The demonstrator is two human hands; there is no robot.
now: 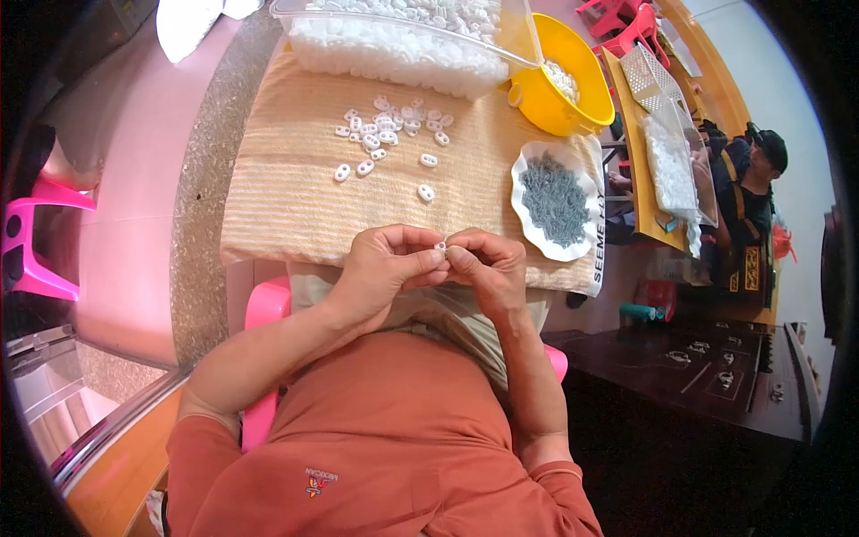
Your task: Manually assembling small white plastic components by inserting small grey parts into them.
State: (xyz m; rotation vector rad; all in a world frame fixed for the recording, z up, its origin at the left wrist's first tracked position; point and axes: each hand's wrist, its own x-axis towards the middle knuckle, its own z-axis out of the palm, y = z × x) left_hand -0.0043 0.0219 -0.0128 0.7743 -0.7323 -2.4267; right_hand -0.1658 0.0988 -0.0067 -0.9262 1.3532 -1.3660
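Note:
Close to the table's near edge, my left hand [394, 259] and my right hand [488, 264] meet, thumbs and forefingers pinched together. Between their fingertips is a small white plastic piece [440, 246], mostly covered by the fingers. Beyond the hands, several white oval two-hole plastic pieces [386, 139] lie loose on the striped cloth [295, 197], and a single oval piece [426, 192] lies nearest to me. To the right stands a white scalloped dish [528, 228] filled with small dark grey parts [555, 199].
A clear plastic bin [407, 31] heaped with white pieces stands at the far edge. Beside it is a yellow basin [546, 103] with white pieces inside. A pink stool [45, 242] is at left. Another person [752, 188] sits by a wooden table [649, 201] at right.

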